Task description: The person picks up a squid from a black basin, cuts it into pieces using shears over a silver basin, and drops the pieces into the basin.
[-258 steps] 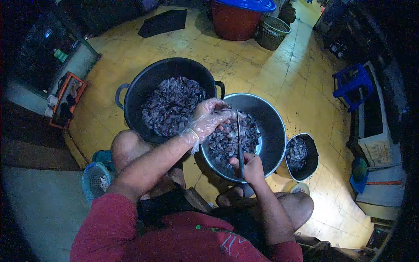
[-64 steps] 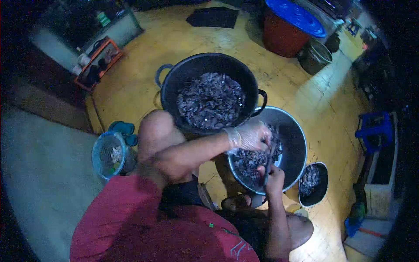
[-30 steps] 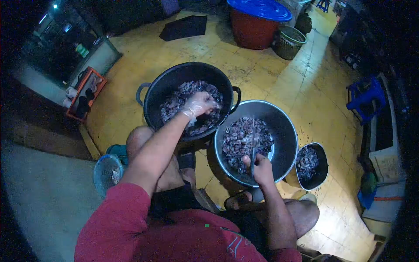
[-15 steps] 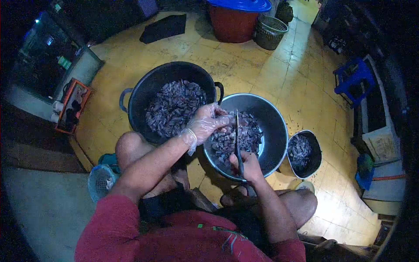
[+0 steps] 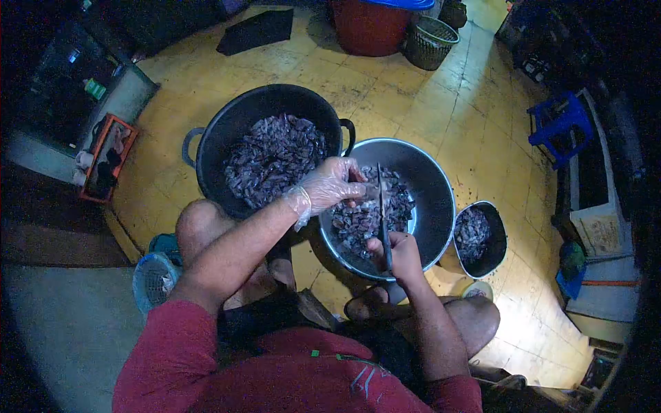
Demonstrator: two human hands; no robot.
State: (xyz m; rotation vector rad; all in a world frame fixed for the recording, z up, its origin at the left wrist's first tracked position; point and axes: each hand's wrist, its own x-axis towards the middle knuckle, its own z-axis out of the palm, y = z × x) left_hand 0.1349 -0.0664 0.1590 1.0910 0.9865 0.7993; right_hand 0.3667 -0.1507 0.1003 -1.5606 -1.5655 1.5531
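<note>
My left hand (image 5: 325, 184), in a clear plastic glove, is closed in a pinch over the metal bowl (image 5: 441, 206). Between its fingertips is a small greyish, squid-like piece (image 5: 372, 192), mostly hidden. My bare right hand (image 5: 401, 256) grips a pair of scissors (image 5: 383, 215) by the handles, blades pointing away from me and right beside the left fingertips. Dark purple-grey cut pieces (image 5: 358, 233) lie in the bowl below. To the left, a large black two-handled tub (image 5: 213, 138) holds many similar pieces (image 5: 272, 155).
A smaller container (image 5: 501, 241) with greyish pieces stands right of the bowl. By my left knee is a blue basket (image 5: 155, 279). Farther off are a red tub (image 5: 368, 31), a woven basket (image 5: 430, 45), a blue stool (image 5: 561, 127) and an orange rack (image 5: 110, 158) on yellow tiles (image 5: 413, 103).
The view has shifted slightly, so the containers appear a little higher. The scissors have turned slightly, with the blades beside the left fingertips; both hands keep their holds.
</note>
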